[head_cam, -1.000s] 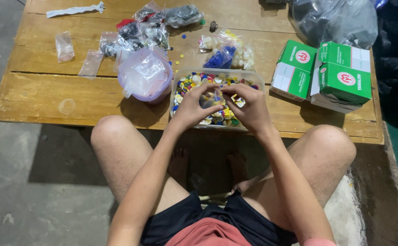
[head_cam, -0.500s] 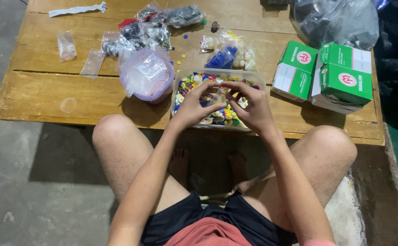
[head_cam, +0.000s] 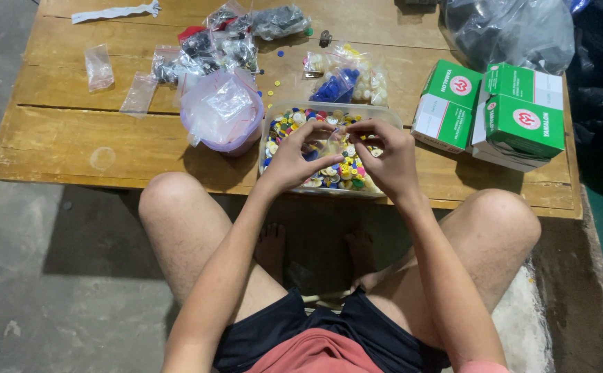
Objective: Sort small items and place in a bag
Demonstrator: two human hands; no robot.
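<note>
Nearest the camera are your own knees and bare feet on the concrete floor (head_cam: 32, 276), with dark shorts at the bottom edge. Just beyond them your two hands meet over the near edge of the wooden table (head_cam: 73, 138). Your left hand (head_cam: 294, 159) and your right hand (head_cam: 388, 155) hover fingertip to fingertip above a clear plastic tray (head_cam: 384, 114) heaped with small coloured buttons (head_cam: 336, 176) in yellow, blue, red, green and white. The fingers of both hands are drawn together around a small clear plastic bag (head_cam: 332, 138). It is too small and see-through to tell what is in it, or how firmly each hand pinches it. The tray sits at the table's front edge, right between your knees.

Just to the left of the tray, touching or nearly touching it, stands a pale purple tub (head_cam: 229, 135) stuffed with empty clear bags. To the right lie green-and-white cardboard boxes (head_cam: 495, 114), stacked loosely near the table's right end.

Behind the tray is a bag of blue and pale buttons (head_cam: 346, 79), with a few loose ones scattered on the wood. Further left lie empty zip bags (head_cam: 118, 79) and bags of dark pieces (head_cam: 222, 41). At the far edge rest a white strip (head_cam: 115, 12) and a large grey plastic sack (head_cam: 509, 31).
</note>
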